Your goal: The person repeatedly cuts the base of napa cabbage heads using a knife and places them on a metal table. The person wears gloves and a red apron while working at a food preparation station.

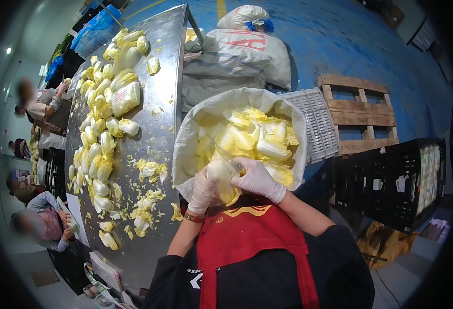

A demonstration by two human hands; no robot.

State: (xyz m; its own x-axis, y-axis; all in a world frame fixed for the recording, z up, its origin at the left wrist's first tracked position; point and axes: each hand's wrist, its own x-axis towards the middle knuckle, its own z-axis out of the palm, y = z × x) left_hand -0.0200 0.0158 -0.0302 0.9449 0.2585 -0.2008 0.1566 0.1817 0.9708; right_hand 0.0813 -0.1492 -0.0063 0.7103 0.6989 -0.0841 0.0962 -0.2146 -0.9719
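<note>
A napa cabbage (220, 172), pale at the base with yellow leaves, is in my white-gloved left hand (202, 192), just above the near rim of an open white woven sack (186, 141). My right hand (260, 180), also gloved, is closed around the handle of a knife (220, 147). The thin blade points away and to the left, over the sack, and passes close by the cabbage base. Whether the blade touches the cabbage I cannot tell. Several yellow-leaved napa cabbages (273, 147) fill the sack.
Left of me, a metal table (157, 123) carries many cabbages (100, 149) and loose leaf trimmings (146, 206). Full white sacks (252, 49) lie beyond my sack. To the right are a white plastic crate (314, 121), a wooden pallet (360, 110) and black crates (381, 180). People work across the table.
</note>
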